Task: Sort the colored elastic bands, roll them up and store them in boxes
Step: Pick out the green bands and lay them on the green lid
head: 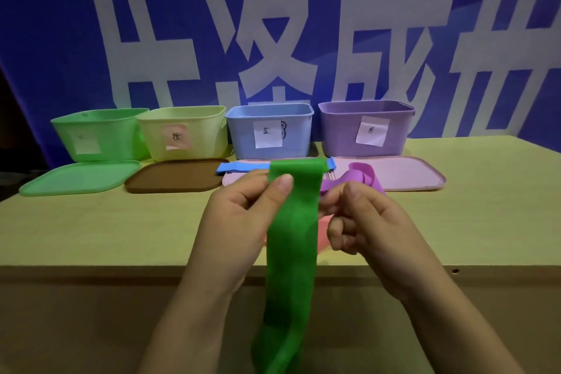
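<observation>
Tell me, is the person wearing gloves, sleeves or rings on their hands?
No. The left hand and right hand are bare, with no gloves, rings, watch or bracelet. Both forearms are uncovered as far as the picture shows, so no sleeves appear. The fingers have short, unpainted nails.

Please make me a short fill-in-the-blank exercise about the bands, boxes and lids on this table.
1. Both hands, left hand and right hand, hold the ____ band.
2. The row has ____ open boxes.
3. The brown lid lies in front of the ____ box.
4. The blue band lies in front of the ____ box.

Missing words: green; four; yellow; blue
</observation>
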